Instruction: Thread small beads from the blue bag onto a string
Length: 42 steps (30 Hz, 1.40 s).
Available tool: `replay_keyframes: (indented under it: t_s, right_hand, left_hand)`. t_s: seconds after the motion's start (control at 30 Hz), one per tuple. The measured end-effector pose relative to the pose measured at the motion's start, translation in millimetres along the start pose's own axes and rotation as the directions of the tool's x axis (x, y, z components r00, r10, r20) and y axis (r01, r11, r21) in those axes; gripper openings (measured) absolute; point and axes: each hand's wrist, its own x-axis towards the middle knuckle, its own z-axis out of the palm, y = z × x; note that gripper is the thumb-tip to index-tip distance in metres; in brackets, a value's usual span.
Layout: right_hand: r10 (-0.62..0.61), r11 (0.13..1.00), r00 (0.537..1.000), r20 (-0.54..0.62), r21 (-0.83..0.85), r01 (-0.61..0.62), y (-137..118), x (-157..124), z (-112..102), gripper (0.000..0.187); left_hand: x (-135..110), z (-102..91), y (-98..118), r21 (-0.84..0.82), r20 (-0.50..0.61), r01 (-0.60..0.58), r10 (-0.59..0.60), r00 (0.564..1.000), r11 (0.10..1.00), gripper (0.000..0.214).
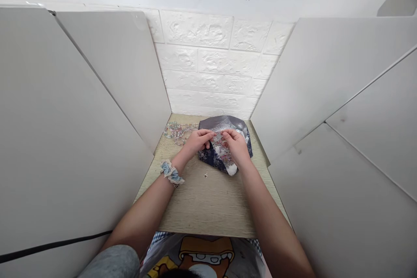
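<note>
My left hand (201,139) and my right hand (233,142) are close together over a dark patterned bag (211,157). Both are closed in a pinch, fingertips nearly meeting. Whatever lies between the fingers is too small to name. The bag is open, with a silvery lining, and pinkish beads (223,151) show inside it below my hands. Left of the bag, strands of pale coloured beads (177,131) lie on the wooden surface. A tiny metallic piece (205,175) rests on the wood in front of the bag. A light blue scrunchie (172,173) circles my left wrist.
White panels stand close on the left (114,74) and right (309,87) of the narrow wooden tabletop (208,208). A white brick-patterned wall (213,58) closes off the back. A black cable (55,245) runs at the lower left.
</note>
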Motion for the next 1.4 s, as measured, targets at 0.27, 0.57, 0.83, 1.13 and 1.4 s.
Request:
replay_keyframes:
  t_s: [0.27,0.57,0.83,1.13,1.4]
  right_hand:
    - [0.112,0.89,0.985,0.129,0.429,-0.157,3.7,-5.6,13.0,0.028]
    - [0.131,0.852,0.976,0.174,0.484,-0.201,5.4,-5.3,10.8,0.024]
    - [0.138,0.862,0.975,0.173,0.465,-0.204,5.8,-5.8,11.7,0.027]
    - [0.128,0.889,0.978,0.163,0.419,-0.186,7.5,-5.3,11.9,0.027]
    - [0.13,0.888,0.978,0.166,0.419,-0.189,8.0,-5.7,12.5,0.027]
  left_hand:
    - [-0.3,1.4,-0.5,0.063,0.049,-0.042,0.039,0.998,0.997,0.031]
    - [-1.4,2.4,1.0,0.056,0.044,-0.038,0.036,0.998,0.998,0.028]
    - [-1.6,1.5,2.7,0.098,0.05,-0.028,0.023,0.999,0.995,0.026]
    - [-0.8,0.9,0.7,0.119,0.038,-0.034,0.03,0.999,0.992,0.027]
    - [-2.7,1.5,4.2,0.155,0.036,-0.036,0.03,0.999,0.987,0.024]
